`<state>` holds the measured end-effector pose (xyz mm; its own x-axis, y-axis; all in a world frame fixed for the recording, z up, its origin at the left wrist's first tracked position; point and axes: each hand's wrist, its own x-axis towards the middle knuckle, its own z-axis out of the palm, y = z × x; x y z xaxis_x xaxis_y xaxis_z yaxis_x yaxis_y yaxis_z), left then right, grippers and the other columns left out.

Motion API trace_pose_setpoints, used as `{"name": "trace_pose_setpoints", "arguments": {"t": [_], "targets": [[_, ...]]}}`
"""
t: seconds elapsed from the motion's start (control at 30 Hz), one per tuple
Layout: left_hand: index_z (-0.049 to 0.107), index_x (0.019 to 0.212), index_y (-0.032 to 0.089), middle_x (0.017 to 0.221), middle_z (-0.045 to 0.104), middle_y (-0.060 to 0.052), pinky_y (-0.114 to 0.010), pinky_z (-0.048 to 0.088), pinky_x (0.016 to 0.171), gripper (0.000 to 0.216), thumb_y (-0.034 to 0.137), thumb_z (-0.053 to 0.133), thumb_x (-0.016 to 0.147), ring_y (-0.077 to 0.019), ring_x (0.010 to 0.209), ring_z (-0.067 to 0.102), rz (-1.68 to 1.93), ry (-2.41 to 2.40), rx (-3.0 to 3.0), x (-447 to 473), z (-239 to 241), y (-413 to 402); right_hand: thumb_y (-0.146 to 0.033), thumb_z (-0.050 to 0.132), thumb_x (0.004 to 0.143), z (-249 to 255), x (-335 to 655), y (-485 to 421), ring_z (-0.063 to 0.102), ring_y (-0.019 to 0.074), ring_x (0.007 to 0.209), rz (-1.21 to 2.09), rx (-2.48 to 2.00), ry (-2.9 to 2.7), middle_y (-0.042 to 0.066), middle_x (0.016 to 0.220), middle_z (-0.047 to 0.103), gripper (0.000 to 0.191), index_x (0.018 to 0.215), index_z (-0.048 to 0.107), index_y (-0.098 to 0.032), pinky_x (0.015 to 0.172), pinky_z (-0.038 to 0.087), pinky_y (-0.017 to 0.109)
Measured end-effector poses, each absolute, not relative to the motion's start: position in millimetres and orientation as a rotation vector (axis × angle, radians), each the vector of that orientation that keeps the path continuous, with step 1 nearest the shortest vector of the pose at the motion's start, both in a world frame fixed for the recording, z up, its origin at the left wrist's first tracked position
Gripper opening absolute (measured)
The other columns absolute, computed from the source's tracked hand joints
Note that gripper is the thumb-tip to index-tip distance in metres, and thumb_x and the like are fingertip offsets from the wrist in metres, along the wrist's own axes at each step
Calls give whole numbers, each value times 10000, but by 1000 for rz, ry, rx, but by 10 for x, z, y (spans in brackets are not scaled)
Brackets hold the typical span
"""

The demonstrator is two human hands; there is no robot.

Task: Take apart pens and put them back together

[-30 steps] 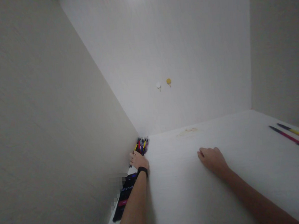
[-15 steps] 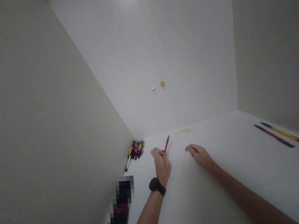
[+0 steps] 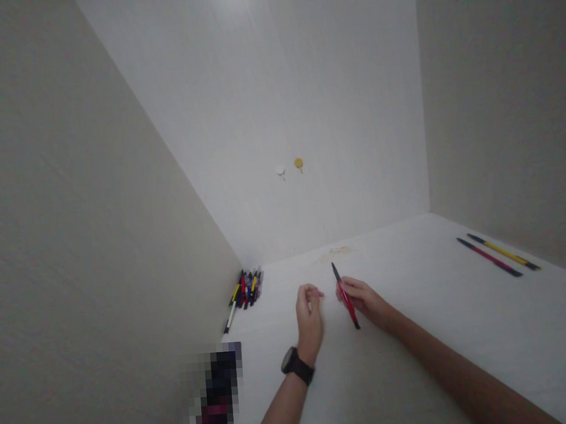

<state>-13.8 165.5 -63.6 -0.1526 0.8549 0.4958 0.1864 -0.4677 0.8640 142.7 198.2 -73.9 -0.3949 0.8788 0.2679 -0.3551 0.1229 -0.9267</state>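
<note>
My right hand (image 3: 359,295) pinches a red pen (image 3: 348,302) with black ends, tilted above the white table. Just left of it, my left hand (image 3: 310,307) has loosely curved fingers, apart from the thumb, with nothing between them; a black watch is on that wrist. Off to the right, another red pen (image 3: 490,257) and a yellow pen (image 3: 503,252) lie side by side on the table. A pile of pens (image 3: 247,288) in several colours sits by the left wall, with a white pen (image 3: 231,317) in front.
The white table (image 3: 409,358) is bounded by a left wall, a back wall and a right wall (image 3: 503,106). Two hooks, one white (image 3: 280,169) and one yellow (image 3: 299,163), are fixed to the back wall. A blurred-out dark object (image 3: 216,397) lies at the front left.
The red pen has passed from my left hand to my right hand. My left fingers have loosened, and the hands are closer together. The view has shifted slightly to the right.
</note>
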Motion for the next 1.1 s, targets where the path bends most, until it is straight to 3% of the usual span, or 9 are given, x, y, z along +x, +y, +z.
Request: {"name": "trace_pose_setpoints", "arguments": {"t": [0.17, 0.27, 0.47, 0.63, 0.83, 1.1], "targets": [[633, 1057, 135, 938, 618, -82, -241, 369, 617, 412, 487, 560, 856, -117, 696, 529, 1530, 943, 1244, -242, -680, 1851, -506, 591, 822, -754, 1371, 1903, 405, 85, 406, 1830, -431, -1383, -42, 534, 534, 335, 831, 449, -203, 385, 247, 199], [642, 1111, 140, 829, 624, -57, -229, 352, 606, 442, 479, 611, 829, -95, 645, 502, 1450, 821, 1125, -234, -677, 1811, -485, 642, 791, -750, 1350, 1867, 410, 81, 386, 1867, -420, -1423, -58, 509, 518, 344, 863, 475, -193, 365, 251, 190], [675, 1007, 142, 834, 606, -43, -223, 375, 611, 354, 404, 705, 770, -85, 646, 505, 1389, 708, 962, -204, -656, 1689, -448, 645, 804, -692, 1347, 1836, 413, 73, 403, 1834, -425, -1512, -49, 512, 520, 314, 872, 538, -160, 373, 264, 185], [655, 987, 160, 797, 546, -7, -204, 301, 486, 332, 357, 737, 733, -59, 545, 403, 1390, 657, 897, -220, -618, 1671, -475, 628, 811, -675, 1380, 1816, 421, 67, 470, 1951, -374, -1522, -17, 587, 525, 359, 823, 609, -117, 411, 273, 189], [609, 712, 135, 655, 473, 2, -225, 314, 530, 301, 416, 719, 728, -86, 571, 370, 1442, 724, 1081, -247, -615, 1663, -462, 655, 792, -682, 1407, 1818, 470, 75, 522, 1960, -413, -1579, -2, 625, 548, 353, 823, 655, -111, 451, 303, 187], [624, 761, 144, 580, 414, 24, -236, 288, 508, 304, 445, 666, 772, -92, 531, 337, 1466, 806, 1134, -284, -689, 1699, -541, 610, 786, -639, 1410, 1842, 376, 56, 414, 1712, -541, -1749, -22, 549, 546, 421, 809, 656, -123, 388, 249, 187]]}}
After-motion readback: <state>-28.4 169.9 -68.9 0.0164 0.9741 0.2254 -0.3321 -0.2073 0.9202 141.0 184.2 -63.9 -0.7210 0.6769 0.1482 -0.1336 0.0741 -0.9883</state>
